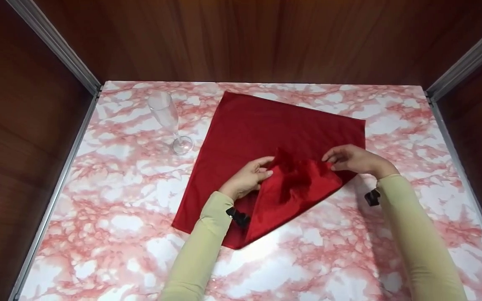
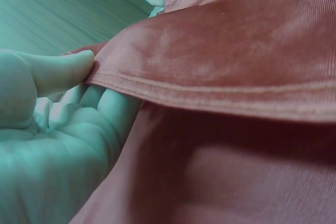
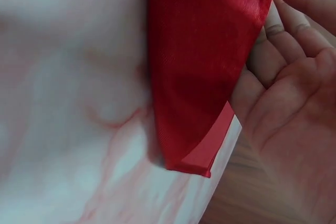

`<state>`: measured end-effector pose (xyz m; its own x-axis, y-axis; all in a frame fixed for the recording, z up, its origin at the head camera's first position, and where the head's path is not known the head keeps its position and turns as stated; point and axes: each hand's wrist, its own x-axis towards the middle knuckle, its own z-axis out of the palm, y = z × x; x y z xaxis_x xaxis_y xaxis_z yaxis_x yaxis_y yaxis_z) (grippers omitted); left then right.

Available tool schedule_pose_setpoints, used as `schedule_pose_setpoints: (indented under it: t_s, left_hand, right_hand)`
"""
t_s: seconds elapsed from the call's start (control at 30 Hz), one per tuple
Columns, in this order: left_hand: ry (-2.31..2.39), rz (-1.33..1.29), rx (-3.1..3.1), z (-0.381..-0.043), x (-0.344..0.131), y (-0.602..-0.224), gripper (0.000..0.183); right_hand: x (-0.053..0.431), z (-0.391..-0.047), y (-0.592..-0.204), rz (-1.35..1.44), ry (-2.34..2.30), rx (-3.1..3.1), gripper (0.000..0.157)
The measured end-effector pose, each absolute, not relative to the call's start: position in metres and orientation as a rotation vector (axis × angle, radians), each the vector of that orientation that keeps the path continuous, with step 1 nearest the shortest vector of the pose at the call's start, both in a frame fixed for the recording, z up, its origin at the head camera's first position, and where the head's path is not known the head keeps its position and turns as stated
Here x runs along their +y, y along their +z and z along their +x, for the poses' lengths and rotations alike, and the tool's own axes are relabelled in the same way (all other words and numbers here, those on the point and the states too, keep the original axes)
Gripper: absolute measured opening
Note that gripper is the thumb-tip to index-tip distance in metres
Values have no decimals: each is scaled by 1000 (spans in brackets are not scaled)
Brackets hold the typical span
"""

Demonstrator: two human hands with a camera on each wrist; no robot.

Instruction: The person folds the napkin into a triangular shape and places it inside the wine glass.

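Smooth cloth (image 1: 262, 125), satin-glossy

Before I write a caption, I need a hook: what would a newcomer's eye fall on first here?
Most likely the red cloth, lying askew across the middle of the pink-and-white table, its near part folded over. Next, the left hand and right hand, pinching that folded part at either side. Then the clear glass, standing apart to the cloth's left.
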<state>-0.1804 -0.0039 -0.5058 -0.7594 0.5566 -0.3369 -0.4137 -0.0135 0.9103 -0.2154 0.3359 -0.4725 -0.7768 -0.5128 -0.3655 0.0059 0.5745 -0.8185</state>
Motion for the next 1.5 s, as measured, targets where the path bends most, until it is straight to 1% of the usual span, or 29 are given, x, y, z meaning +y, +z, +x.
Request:
schedule_pose_setpoints:
  t_s: [0.2, 0.47, 0.6, 0.83, 1.03, 1.17, 1.23, 1.33, 1.5]
  left_hand:
    - [1875, 190, 1529, -182, -10, -505, 50]
    - [1891, 265, 1468, -183, -15, -501, 51]
    - [1883, 322, 1460, -183, -17, -497, 50]
    - [1879, 349, 1417, -183, -19, -493, 53]
    - [1872, 361, 1422, -182, -21, -492, 54]
    - [1881, 347, 1438, -182, -22, -492, 55]
    - [1902, 334, 1431, -183, -22, -493, 54]
    - [1945, 338, 1408, -186, -22, -494, 48]
    - [1973, 276, 1506, -191, -24, -496, 30]
  right_hand:
    - [322, -224, -471, -410, -1112, 2228, 28]
    - [300, -236, -467, -456, -1009, 2179, 43]
    - [292, -240, -465, -490, -1041, 2114, 46]
    - [277, -245, -466, -568, -1063, 2026, 53]
    - [268, -247, -464, -588, -1072, 2055, 41]
    - [265, -247, -462, -579, -1008, 2145, 30]
    - [265, -248, -462, -574, -1051, 2150, 25]
    - [266, -249, -465, -568, -1162, 2138, 20]
    - [263, -250, -458, -567, -1274, 2153, 17]
